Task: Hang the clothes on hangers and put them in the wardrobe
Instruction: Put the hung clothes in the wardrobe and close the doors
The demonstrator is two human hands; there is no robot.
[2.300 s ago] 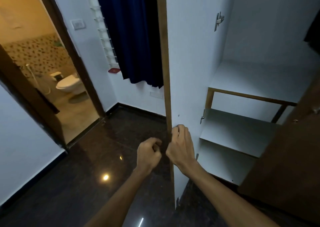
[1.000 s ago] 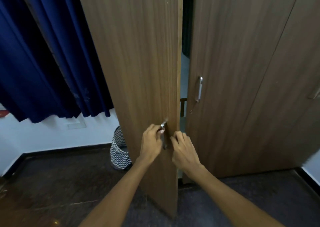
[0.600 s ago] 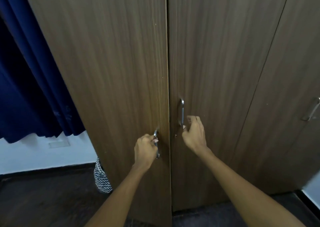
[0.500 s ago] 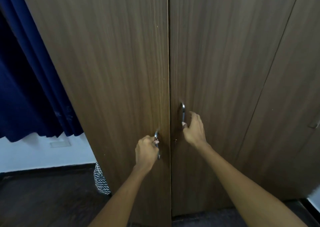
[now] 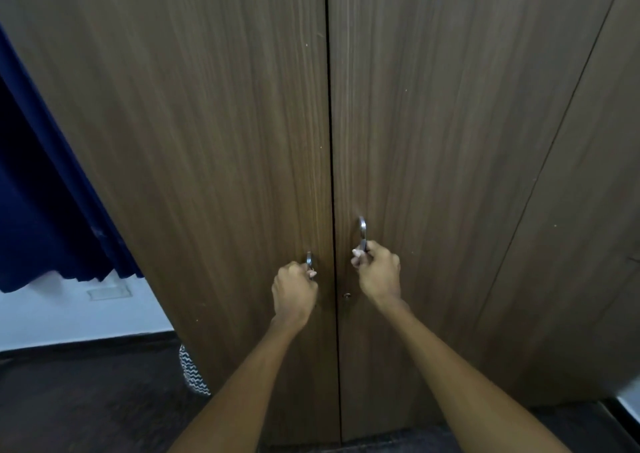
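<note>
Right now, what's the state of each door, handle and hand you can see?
Left wardrobe door: closed.
Right wardrobe door: closed.
Left door handle: gripped by left hand.
Right door handle: gripped low down by right hand.
Blue curtain: hanging.

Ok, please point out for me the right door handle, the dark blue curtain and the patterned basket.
right door handle [image 5: 362,228]: head view, on its bare upper curve.
dark blue curtain [image 5: 38,203]: head view, on its lower folds.
patterned basket [image 5: 192,373]: head view, on its visible zigzag side.
</note>
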